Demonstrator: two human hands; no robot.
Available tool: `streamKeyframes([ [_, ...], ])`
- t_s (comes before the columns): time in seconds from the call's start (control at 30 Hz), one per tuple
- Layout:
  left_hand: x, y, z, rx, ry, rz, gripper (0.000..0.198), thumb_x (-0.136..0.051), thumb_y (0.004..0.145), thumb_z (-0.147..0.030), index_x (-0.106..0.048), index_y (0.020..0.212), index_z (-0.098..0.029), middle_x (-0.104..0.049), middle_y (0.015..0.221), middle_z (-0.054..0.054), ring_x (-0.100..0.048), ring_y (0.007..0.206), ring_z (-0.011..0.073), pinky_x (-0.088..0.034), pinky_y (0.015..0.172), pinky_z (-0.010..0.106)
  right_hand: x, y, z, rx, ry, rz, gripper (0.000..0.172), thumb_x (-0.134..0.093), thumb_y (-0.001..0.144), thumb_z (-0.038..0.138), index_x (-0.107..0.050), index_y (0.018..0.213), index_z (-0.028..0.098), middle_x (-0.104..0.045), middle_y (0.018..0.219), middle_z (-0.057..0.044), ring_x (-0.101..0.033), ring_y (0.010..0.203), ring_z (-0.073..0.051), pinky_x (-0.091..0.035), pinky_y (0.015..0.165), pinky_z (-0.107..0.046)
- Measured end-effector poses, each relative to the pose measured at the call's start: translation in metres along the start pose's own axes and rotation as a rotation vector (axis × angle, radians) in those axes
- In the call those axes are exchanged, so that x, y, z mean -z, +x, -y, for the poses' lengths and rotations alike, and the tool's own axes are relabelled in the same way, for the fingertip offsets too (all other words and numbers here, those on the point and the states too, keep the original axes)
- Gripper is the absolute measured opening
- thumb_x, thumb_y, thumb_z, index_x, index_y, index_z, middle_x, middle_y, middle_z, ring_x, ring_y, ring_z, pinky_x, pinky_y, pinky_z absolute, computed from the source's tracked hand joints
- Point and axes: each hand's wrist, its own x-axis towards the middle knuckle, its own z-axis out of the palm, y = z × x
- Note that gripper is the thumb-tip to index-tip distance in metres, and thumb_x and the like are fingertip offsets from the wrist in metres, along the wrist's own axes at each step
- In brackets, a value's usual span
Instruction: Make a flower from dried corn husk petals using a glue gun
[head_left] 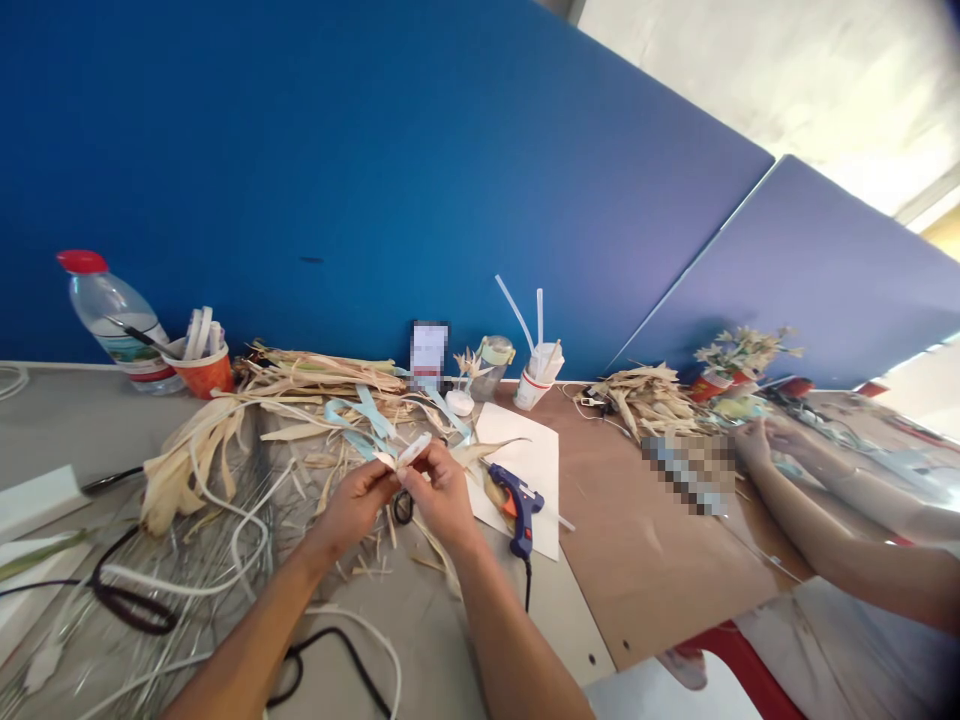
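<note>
Both my hands meet over the grey table and pinch a small pale strip (409, 453) of dried husk between their fingertips. My left hand (358, 497) grips its left end with curled fingers. My right hand (442, 492) holds the right end, fingers closed. Black scissors (403, 507) lie just under my hands. A blue glue gun (519, 506) rests on a white sheet (536, 455) immediately right of my right hand. Dried husks (225, 430) and light blue ribbon strips (367, 415) are scattered behind my hands.
A water bottle (112, 320) and an orange cup (201, 368) stand at the back left, a white cup with glue sticks (538, 372) at the back centre. Cables (135, 600) lie at the left. Another person's hands (761, 440) work at the brown table (645, 560) to the right.
</note>
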Motion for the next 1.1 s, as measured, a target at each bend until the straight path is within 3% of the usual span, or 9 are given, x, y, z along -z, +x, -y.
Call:
streamKeyframes([
  [0.27,-0.001,0.000,0.000,0.011,-0.024,0.002,0.020,-0.059,0.074,-0.035,-0.063,0.068,-0.017,-0.055,0.066,-0.001,-0.047,0.064,0.0142,-0.040,0.062,0.026,-0.001,0.000,0.009,0.065,-0.095,-0.018,0.012,-0.052,0.068,0.009,-0.056,0.067,0.020,-0.051,0.074,0.000,-0.050,0.075,-0.015,-0.041,0.070,-0.027],
  [0.57,-0.001,-0.003,-0.021,-0.002,0.025,0.017,0.035,-0.054,0.075,-0.044,-0.052,0.051,-0.018,-0.045,0.052,-0.002,-0.040,0.054,0.0136,-0.034,0.053,0.025,-0.002,-0.002,0.017,0.137,-0.198,-0.056,0.014,-0.049,0.069,0.007,-0.052,0.064,0.020,-0.051,0.073,-0.001,-0.050,0.073,-0.015,-0.041,0.069,-0.028],
  [0.73,0.002,-0.003,-0.011,0.014,-0.068,0.041,0.037,-0.058,0.074,-0.045,-0.052,0.050,-0.017,-0.045,0.053,-0.002,-0.039,0.054,0.0126,-0.034,0.054,0.025,-0.002,-0.002,0.019,0.140,-0.207,-0.017,0.015,-0.049,0.069,0.007,-0.049,0.061,0.020,-0.050,0.071,-0.001,-0.050,0.071,-0.016,-0.041,0.069,-0.028],
  [0.9,0.008,-0.004,0.000,0.114,-0.333,0.110,0.028,-0.064,0.070,-0.041,-0.058,0.056,-0.016,-0.049,0.058,0.000,-0.043,0.058,0.0135,-0.039,0.059,0.026,-0.001,-0.004,0.020,0.162,-0.197,0.083,0.013,-0.048,0.071,0.008,-0.051,0.067,0.020,-0.051,0.075,-0.002,-0.051,0.074,-0.016,-0.042,0.071,-0.028],
  [1.1,0.014,-0.006,-0.003,0.227,-0.379,0.154,0.028,-0.073,0.061,-0.043,-0.065,0.063,-0.016,-0.057,0.066,0.002,-0.049,0.067,0.0163,-0.043,0.067,0.029,0.003,-0.006,0.024,0.177,-0.175,0.194,0.014,-0.049,0.073,0.007,-0.054,0.070,0.019,-0.051,0.076,-0.001,-0.051,0.073,-0.015,-0.043,0.069,-0.027],
])
